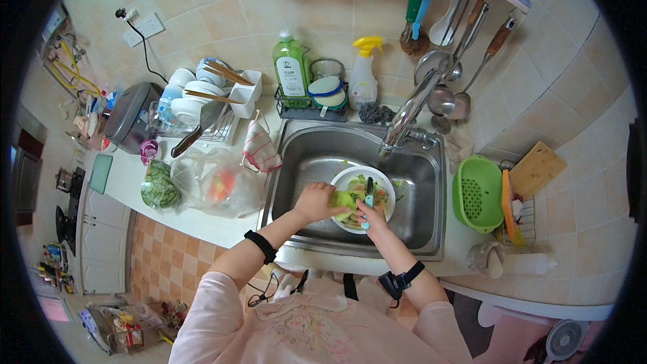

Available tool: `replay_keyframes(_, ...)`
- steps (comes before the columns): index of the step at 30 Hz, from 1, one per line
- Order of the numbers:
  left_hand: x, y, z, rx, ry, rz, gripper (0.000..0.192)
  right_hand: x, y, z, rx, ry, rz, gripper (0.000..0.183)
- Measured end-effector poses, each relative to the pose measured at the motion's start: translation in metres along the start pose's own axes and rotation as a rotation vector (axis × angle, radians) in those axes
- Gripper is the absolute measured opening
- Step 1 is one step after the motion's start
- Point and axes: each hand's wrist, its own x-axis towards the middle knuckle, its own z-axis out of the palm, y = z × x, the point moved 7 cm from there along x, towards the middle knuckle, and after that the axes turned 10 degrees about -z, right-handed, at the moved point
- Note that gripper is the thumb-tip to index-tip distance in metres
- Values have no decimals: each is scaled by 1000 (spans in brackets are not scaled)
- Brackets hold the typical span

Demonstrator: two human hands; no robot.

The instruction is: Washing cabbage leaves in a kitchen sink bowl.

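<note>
A white bowl (388,193) with green and pinkish peelings (356,180) in it stands in the stainless steel sink (308,154). Over its left side, my left hand (316,203) grips a light green piece of fruit or vegetable (343,199). My right hand (373,218) is closed around the turquoise handle of a small knife or peeler (369,201), whose dark end points away from me over the bowl. The tool is close beside the green piece; whether they touch I cannot tell. A few green scraps lie on the sink floor near the bowl.
The chrome faucet (404,111) reaches over the sink's back right. Left of the sink are a plastic bag (222,187), a wrapped watermelon piece (159,185) and a dish rack with bowls (194,106) and a cleaver (202,124). A green basket (472,194) stands to the right.
</note>
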Motion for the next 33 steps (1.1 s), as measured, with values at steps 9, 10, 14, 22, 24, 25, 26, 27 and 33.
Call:
replay_keyframes(9, -5, 6, 14, 115, -65, -149, 73, -14, -1, 28, 29, -102, 48, 12)
replay_keyframes(10, -4, 11, 6, 121, -25, -125, 68, -11, -1, 22, 32, -99, 46, 12)
replay_keyframes(14, 3, -5, 4, -1, -59, -283, 64, -3, -30, -17, -723, 9, -370, 28)
replay_keyframes(22, 5, -21, 19, -180, -222, -442, 65, -37, -45, 6, -1291, -154, -568, 37)
replay_keyframes(24, 7, -18, 19, -194, -184, -415, 63, -38, -47, 7, -1388, -150, -609, 36)
replay_keyframes(25, 8, -18, 17, -211, -144, -394, 61, -39, -50, 11, -1421, -151, -670, 35)
replay_keyframes(26, 7, -19, 19, -209, -143, -396, 61, -41, -53, 14, -1454, -152, -731, 34)
replay_keyframes(27, 6, -19, 19, -214, -133, -394, 62, -42, -56, 15, -1452, -153, -732, 34)
replay_keyframes(33, 4, -15, 13, -232, -10, -276, 65, -47, -66, 24, -1563, -219, -747, 30)
